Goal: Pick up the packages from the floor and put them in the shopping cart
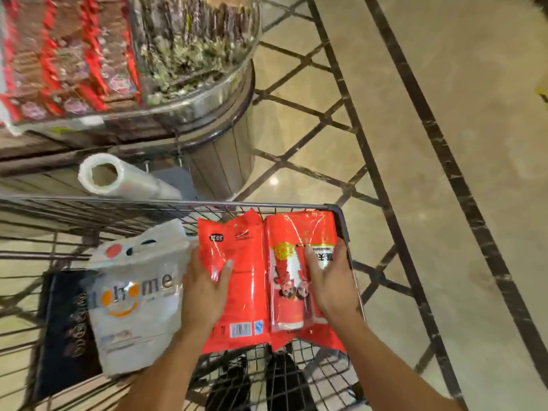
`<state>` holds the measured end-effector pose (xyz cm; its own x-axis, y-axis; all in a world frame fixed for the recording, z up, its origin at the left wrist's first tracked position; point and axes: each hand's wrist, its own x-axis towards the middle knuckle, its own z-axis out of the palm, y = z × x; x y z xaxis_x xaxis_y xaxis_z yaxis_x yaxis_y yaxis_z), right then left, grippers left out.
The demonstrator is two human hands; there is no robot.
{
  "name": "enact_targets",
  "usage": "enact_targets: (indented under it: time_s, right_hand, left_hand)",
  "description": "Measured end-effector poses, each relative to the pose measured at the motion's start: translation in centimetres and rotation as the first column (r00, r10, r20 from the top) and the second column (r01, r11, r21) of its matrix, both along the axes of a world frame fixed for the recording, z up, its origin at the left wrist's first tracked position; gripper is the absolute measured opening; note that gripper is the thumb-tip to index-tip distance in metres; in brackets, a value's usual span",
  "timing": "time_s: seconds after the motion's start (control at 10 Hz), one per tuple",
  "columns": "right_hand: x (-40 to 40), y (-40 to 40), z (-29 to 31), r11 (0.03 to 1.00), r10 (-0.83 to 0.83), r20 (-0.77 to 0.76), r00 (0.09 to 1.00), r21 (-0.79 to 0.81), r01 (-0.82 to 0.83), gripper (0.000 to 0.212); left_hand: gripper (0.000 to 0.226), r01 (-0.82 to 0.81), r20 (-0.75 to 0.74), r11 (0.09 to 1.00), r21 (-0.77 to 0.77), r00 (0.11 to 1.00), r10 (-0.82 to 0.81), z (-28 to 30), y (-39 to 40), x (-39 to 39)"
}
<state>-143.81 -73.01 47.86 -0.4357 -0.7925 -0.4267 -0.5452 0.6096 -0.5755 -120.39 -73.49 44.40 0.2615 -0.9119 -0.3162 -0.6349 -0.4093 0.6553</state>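
Observation:
A large red package (246, 295) lies flat across the right side of the wire shopping cart (338, 210). My left hand (204, 289) grips its left edge, thumb on top. My right hand (332, 280) presses on its right half, over a printed figure and a white label. Beside it on the left, inside the cart, stands a white plastic package (136, 304) with orange and grey lettering. Left of that lies a dark blue package (65, 324) with gold print.
A roll of clear plastic bags (118, 178) sits just beyond the cart's far rim. A store display (98, 54) with red-wrapped goods and a round clear bin (201, 48) stands ahead on the left. Glossy tiled floor (444, 143) with dark lines spreads to the right.

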Motion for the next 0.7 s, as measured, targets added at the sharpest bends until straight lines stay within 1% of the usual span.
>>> enact_targets:
  time_s: [0.1,0.2,0.3,0.4,0.5,0.6,0.7]
  right_hand:
    - [0.2,-0.5,-0.6,0.996,0.042,-0.064,0.997,0.085,-0.036,0.099]
    - [-0.1,-1.2,0.5,0.966,0.165,-0.164,0.973,0.227,-0.125,0.096]
    - [-0.5,-2.2,1.8,0.924,0.254,-0.184,0.95,0.338,-0.181,0.094]
    - [-1.2,-3.9,3.9,0.873,0.329,-0.178,0.928,0.433,-0.226,0.083]
    - [-1.5,-5.7,7.2,0.839,0.399,-0.182,0.899,0.469,-0.277,0.065]
    - [-0.5,-6.9,10.2,0.837,0.519,-0.297,0.802,0.367,-0.405,0.059]
    - [2.5,-7.7,13.0,0.751,0.654,-0.402,0.64,0.243,-0.614,0.062]
  left_hand:
    - [0.089,0.032,0.092,0.999,0.042,0.995,-0.036,-0.3,-0.4,-0.1]
    - [0.084,0.047,0.216,0.996,0.081,0.974,-0.064,0.4,-0.8,-0.6]
    - [0.081,0.055,0.294,0.99,0.127,0.952,-0.09,1.6,-1.4,-1.3]
    - [0.079,0.037,0.23,0.99,0.139,0.971,-0.068,3.9,-1.7,-1.2]
    - [0.067,0.176,0.255,0.983,0.055,0.949,-0.184,6.8,-1.3,0.2]
    - [0.061,0.352,0.362,0.932,-0.089,0.883,-0.299,9.2,-0.9,3.0]
    - [0.058,0.354,0.485,0.915,-0.192,0.845,-0.225,11.1,-0.5,6.0]
